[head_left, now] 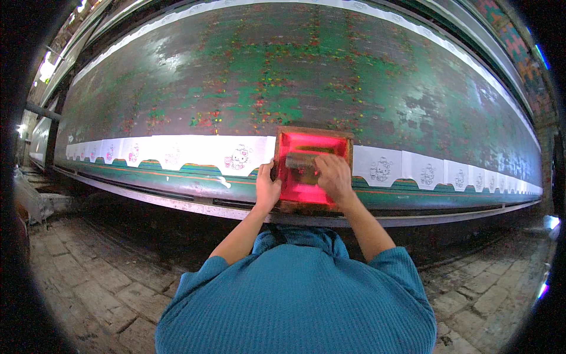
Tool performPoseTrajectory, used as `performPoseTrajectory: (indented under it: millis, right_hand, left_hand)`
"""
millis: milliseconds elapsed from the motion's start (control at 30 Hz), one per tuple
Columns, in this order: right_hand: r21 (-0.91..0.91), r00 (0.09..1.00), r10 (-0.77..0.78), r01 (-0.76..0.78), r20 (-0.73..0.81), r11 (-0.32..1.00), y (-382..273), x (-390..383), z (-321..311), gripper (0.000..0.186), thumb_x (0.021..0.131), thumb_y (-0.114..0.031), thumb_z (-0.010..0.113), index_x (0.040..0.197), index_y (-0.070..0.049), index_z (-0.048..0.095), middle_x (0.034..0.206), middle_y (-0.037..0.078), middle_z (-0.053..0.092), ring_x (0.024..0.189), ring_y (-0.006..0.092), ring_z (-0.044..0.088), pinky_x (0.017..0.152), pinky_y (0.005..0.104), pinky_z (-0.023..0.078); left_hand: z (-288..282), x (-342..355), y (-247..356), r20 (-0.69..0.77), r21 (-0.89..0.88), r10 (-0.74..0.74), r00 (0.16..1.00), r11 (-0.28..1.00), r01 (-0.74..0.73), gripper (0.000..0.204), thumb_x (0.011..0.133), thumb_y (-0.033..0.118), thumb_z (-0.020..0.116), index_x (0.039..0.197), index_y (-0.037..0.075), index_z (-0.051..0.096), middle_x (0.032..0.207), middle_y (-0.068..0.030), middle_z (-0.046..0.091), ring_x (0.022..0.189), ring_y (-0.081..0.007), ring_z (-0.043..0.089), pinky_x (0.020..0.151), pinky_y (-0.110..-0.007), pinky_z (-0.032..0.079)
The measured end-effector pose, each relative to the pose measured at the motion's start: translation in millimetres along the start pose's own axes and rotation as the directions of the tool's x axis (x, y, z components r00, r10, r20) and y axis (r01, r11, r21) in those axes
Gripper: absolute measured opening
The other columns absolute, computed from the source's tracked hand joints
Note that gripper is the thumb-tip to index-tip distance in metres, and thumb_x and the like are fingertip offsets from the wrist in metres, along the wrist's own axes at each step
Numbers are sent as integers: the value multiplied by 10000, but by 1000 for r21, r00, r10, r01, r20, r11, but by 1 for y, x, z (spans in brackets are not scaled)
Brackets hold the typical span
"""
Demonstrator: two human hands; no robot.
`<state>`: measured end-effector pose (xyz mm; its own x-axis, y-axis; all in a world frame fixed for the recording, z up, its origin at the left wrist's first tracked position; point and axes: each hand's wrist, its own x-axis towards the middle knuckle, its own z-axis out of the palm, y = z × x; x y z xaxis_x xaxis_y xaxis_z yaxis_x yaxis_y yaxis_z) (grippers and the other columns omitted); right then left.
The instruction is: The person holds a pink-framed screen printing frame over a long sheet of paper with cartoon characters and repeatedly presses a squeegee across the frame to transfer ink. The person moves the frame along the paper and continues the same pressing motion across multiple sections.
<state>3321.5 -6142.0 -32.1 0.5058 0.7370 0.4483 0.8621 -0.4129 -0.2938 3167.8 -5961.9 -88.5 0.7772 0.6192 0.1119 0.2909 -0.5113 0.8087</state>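
A wooden-rimmed printing screen (pixel 315 130) with bright pink ink inside lies on the near edge of a long table, over the row of white fabric pieces. My left hand (pixel 268 187) is closed round the screen's left side. Inside the screen, my right hand (pixel 335 176) grips a squeegee (pixel 299 161), a dark, flat blade lying crosswise in the ink. Part of the squeegee is hidden by my fingers. A white piece with a cartoon print (pixel 239 154) lies just left of the screen, and another printed piece (pixel 380 165) lies just right of it.
The long table (pixel 177 88) has a dark green, paint-spotted top. More white printed pieces (pixel 112 150) run along its near edge on both sides, and a white strip (pixel 283 3) follows the far edge. A metal rail (pixel 177 203) runs along the front, above a brick floor (pixel 94 283).
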Motion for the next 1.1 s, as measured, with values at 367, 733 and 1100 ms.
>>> performPoseTrajectory:
  millis: [367, 733, 1100]
  right_hand:
    - [101, 959, 90, -121, 268, 988, 13, 2, -1, 166, 803, -121, 673, 957, -74, 710, 946, 147, 715, 905, 348, 681, 780, 482, 536]
    - [156, 940, 289, -317, 180, 935, -42, -89, -47, 493, 884, -326, 728, 1242, -3, 626, 1264, 173, 618, 1178, 337, 586, 1000, 444, 453]
    - [406, 650, 754, -716, 92, 568, 52, -122, -71, 457, 964, -360, 686, 1176, 44, 653, 1094, 206, 604, 1040, 378, 600, 918, 439, 485]
  left_hand:
    - [1, 1, -2, 28, -80, -38, 999, 996, 40, 537, 771, -1, 697, 1291, -43, 569, 1160, -225, 597, 1124, -413, 570, 997, -447, 467]
    - [2, 2, -4, 27, -58, -40, 999, 997, 42, 504, 732, -50, 669, 1226, -76, 572, 1154, -220, 581, 1117, -399, 571, 1001, -435, 465]
    - [46, -11, 51, -84, -94, 43, 996, 994, -51, 486, 744, -51, 680, 1221, -70, 590, 1162, -205, 625, 1110, -366, 610, 998, -403, 473]
